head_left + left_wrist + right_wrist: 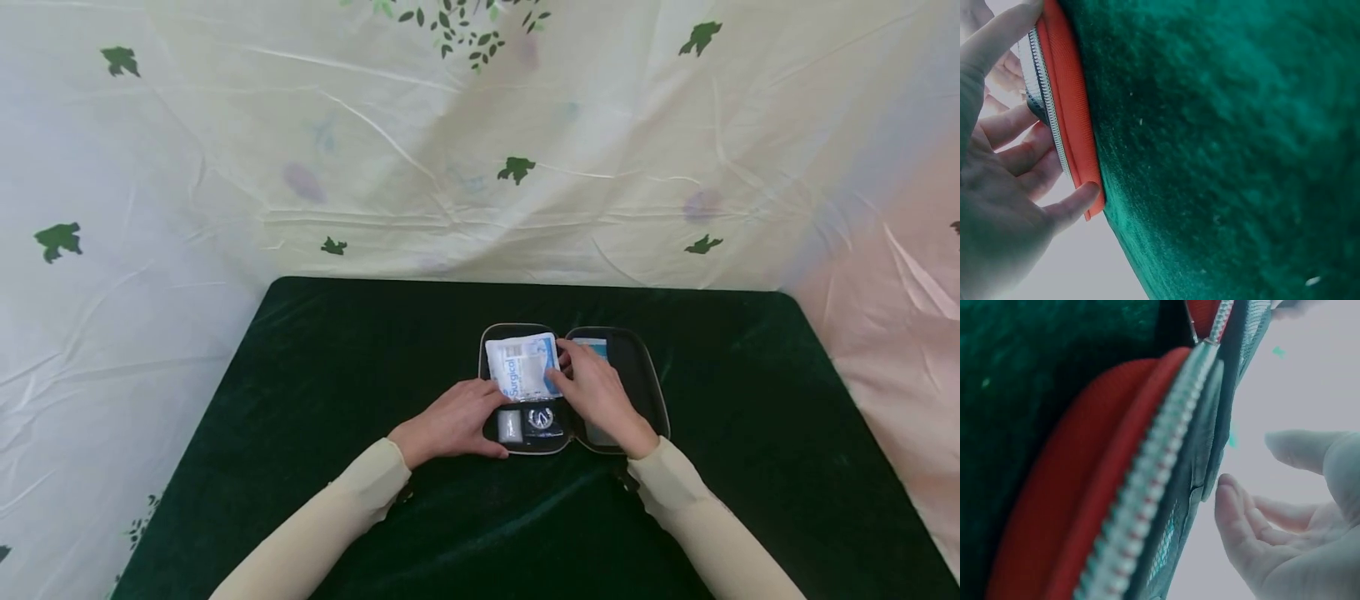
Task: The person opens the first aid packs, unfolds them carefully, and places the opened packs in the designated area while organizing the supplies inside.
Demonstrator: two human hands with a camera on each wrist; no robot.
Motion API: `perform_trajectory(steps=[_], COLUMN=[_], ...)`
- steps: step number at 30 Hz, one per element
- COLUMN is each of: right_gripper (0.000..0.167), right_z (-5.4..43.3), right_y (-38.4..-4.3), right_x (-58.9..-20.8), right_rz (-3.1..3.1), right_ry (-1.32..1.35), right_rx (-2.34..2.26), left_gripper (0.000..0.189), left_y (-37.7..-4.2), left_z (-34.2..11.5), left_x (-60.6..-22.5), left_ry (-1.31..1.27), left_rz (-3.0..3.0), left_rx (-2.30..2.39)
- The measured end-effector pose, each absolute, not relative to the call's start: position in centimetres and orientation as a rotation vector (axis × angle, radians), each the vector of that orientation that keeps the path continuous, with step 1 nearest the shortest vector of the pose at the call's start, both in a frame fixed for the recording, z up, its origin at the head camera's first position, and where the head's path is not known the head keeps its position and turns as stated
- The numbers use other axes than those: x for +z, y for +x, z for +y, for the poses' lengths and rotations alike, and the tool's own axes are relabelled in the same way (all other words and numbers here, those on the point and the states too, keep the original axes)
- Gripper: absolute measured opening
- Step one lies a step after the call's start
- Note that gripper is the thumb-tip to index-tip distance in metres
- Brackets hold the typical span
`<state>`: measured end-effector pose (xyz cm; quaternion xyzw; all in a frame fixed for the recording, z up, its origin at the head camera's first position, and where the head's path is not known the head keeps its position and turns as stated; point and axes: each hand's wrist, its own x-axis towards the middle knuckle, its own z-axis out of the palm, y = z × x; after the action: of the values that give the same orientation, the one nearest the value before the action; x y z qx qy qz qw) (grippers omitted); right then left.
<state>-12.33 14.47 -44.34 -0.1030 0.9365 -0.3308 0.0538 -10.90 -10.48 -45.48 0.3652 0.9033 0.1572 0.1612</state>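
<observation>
A zip case (652, 383) lies unfolded on the table, dark inside and red outside in the wrist views. On its left half is a white and blue packet (525, 367) printed "Surgical". Below that, a white roll (510, 426) and a clear-wrapped item with a pale ring (540, 419) sit in a pocket. My left hand (461, 417) holds the case's left edge (1072, 106), thumb and fingers spread along it. My right hand (596, 387) is at the packet's right edge. In the right wrist view its thumb and fingertips (1227, 481) stand apart with nothing seen between them.
A dark green velvet cloth (360, 350) covers the table. Behind and at both sides hang pale curtains (450, 167) with green leaf prints. A blue and white packet (596, 344) shows in the case's right half, partly behind my right hand.
</observation>
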Motion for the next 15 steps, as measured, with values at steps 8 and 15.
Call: perform_trajectory(steps=[8, 15], right_gripper=[0.055, 0.028], right_z=[14.43, 14.38], right_y=[-12.84, -12.82], right_x=[-44.23, -44.34], right_rz=[2.729, 2.675], right_ry=[-0.272, -0.294], right_rx=[-1.236, -1.269], left_gripper=[0.075, 0.075], left_y=[-11.01, -10.94], left_z=[-10.61, -10.70], left_x=[-45.55, -45.58], left_ry=[1.051, 1.056], left_rz=[2.574, 2.582], left_rx=[0.463, 0.473])
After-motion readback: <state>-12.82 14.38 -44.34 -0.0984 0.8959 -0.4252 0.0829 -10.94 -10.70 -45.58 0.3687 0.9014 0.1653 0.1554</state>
